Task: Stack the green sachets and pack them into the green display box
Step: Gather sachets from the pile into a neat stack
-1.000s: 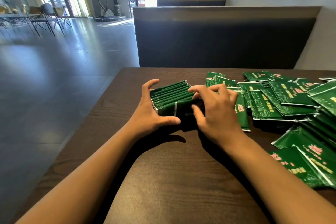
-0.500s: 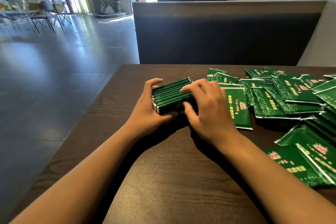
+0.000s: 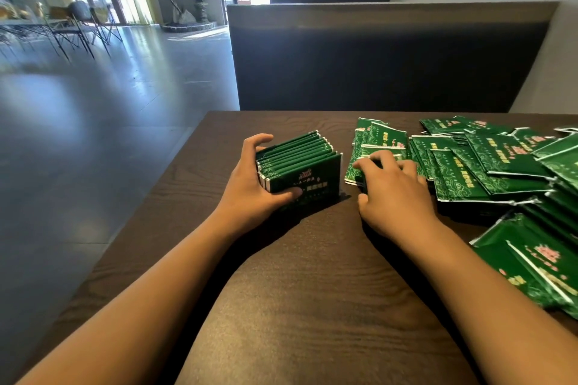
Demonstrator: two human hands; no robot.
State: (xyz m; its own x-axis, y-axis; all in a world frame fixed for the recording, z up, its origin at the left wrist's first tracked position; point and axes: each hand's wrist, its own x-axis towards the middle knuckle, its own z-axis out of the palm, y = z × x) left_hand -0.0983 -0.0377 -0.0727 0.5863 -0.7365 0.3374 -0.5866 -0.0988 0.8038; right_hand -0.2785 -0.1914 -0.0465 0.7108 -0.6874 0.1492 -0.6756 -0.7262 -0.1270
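A green display box (image 3: 308,176) stands on the dark wooden table (image 3: 312,291), packed with several green sachets (image 3: 294,147) on edge. My left hand (image 3: 250,187) grips the box from its left end, thumb on the front face and fingers curled over the far side. To the right of the box, my right hand (image 3: 394,194) rests palm down on the near edge of the loose sachets (image 3: 378,137). Its fingertips touch one sachet and the thumb lies on the table; nothing is lifted.
A wide heap of loose green sachets (image 3: 500,162) covers the table's right side, reaching the near right edge (image 3: 538,269). A dark bench back (image 3: 375,56) rises behind the table. The table's left edge drops to a grey floor (image 3: 93,134).
My right hand left the top of the box and moved right onto the loose sachets. The left hand kept its grip; the box's front face now shows.
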